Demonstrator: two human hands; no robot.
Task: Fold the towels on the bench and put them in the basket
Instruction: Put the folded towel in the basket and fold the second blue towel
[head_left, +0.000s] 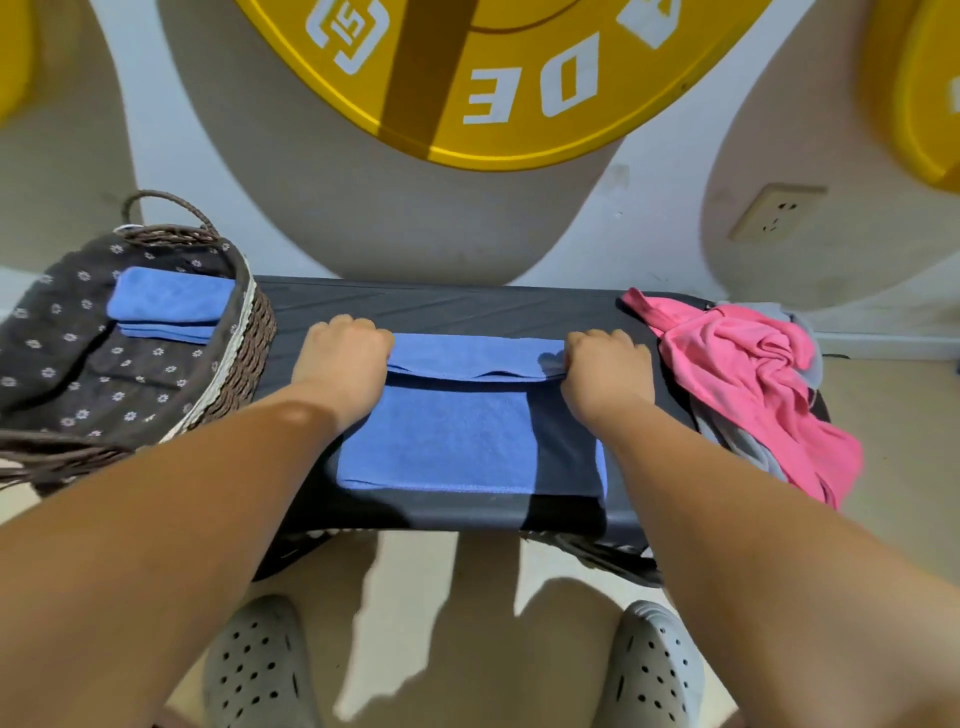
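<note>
A blue towel (457, 436) lies flat on the dark bench (441, 306), its far edge folded over toward me. My left hand (343, 364) grips the left end of that fold. The right end is held by my right hand (605, 371), fingers curled. A crumpled pink towel (748, 374) lies on the bench's right end, over a grey towel (748, 447). The wicker basket (249, 332) with its dark flowered lining stands at the left, and a folded blue towel (166, 304) lies inside it.
A wall with large yellow discs (493, 78) rises right behind the bench. A wall socket (774, 213) is at the right. My feet in grey perforated clogs (260, 670) stand on the pale floor in front of the bench.
</note>
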